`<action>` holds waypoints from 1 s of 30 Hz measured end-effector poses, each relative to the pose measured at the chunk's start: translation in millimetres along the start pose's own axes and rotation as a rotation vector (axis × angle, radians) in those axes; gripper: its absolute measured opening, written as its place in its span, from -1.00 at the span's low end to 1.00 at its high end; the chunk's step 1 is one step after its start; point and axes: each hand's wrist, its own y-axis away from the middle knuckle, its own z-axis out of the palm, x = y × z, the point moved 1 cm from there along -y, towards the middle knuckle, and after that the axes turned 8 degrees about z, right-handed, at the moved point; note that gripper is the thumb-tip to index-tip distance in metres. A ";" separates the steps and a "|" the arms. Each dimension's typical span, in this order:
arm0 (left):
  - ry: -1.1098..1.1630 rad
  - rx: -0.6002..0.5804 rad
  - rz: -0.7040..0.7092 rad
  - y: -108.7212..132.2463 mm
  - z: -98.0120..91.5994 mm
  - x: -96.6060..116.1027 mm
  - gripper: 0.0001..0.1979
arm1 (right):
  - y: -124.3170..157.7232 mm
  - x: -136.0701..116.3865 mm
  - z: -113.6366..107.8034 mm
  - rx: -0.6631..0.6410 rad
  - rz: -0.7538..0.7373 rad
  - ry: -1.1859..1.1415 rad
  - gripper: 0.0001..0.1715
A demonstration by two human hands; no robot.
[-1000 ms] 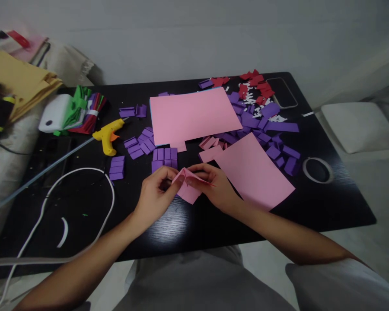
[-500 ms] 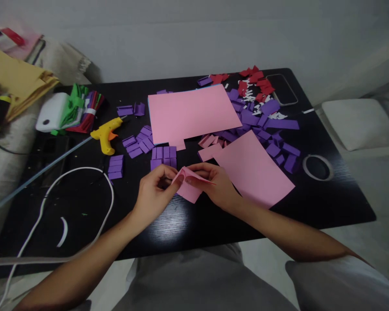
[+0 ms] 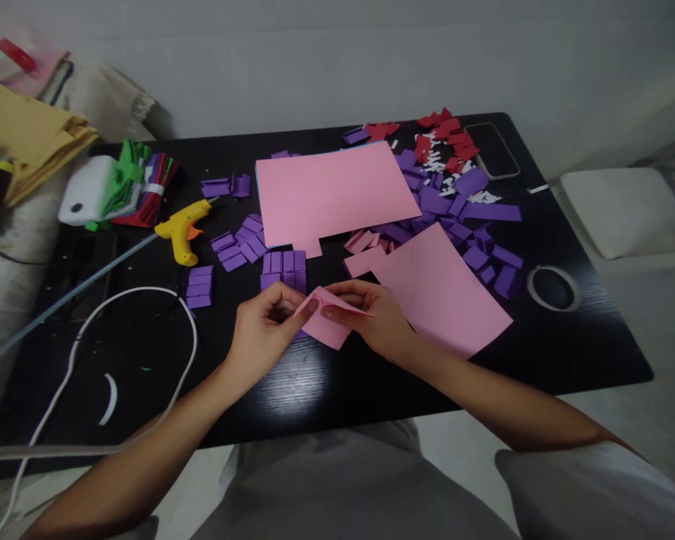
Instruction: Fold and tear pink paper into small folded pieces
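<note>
A small sheet of pink paper (image 3: pixel 329 330), bent at the top, is held between my two hands above the front of the table. My left hand (image 3: pixel 267 322) pinches its left edge between thumb and fingers. On the opposite edge my right hand (image 3: pixel 379 315) grips it, thumb in front and fingers behind. Just beyond my left hand lie folded purple paper pieces (image 3: pixel 284 266). A larger pink sheet (image 3: pixel 442 292) lies beside my right hand, partly under the wrist. Small folded pink pieces (image 3: pixel 365 259) are behind it.
A pink rectangular sheet (image 3: pixel 337 191) with blue beneath lies at the back. Yellow glue gun (image 3: pixel 183 231) with a glue stick, and a white cable (image 3: pixel 129 292), lie left. Purple pieces (image 3: pixel 475 229), red scraps (image 3: pixel 450 135) and a tape roll (image 3: pixel 553 288) lie right.
The camera view has shifted slightly. Both hands keep hold of the small pink paper, with hardly any movement of their own.
</note>
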 end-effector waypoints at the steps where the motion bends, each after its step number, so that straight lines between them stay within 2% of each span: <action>1: 0.001 0.000 -0.002 -0.1 -0.3 0.0 -0.78 | 0.0 -0.1 -0.2 0.001 0.003 0.001 -0.57; 9: 0.042 -0.015 -0.005 -3.4 -6.5 -3.2 -0.82 | -2.9 6.4 -1.4 0.013 0.017 -0.016 -0.56; 14: 0.062 -0.016 -0.004 -3.5 -7.0 -2.1 -0.81 | -0.5 0.4 1.1 0.013 0.131 -0.110 -0.61; 20: 0.080 -0.045 0.012 -1.2 -6.4 -2.6 -0.84 | 4.1 -12.2 2.9 -0.072 0.224 -0.183 -0.72; 30: 0.124 -0.041 0.042 -2.0 -6.3 -5.3 -0.84 | 0.0 -12.8 0.3 -0.152 0.144 -0.137 -0.69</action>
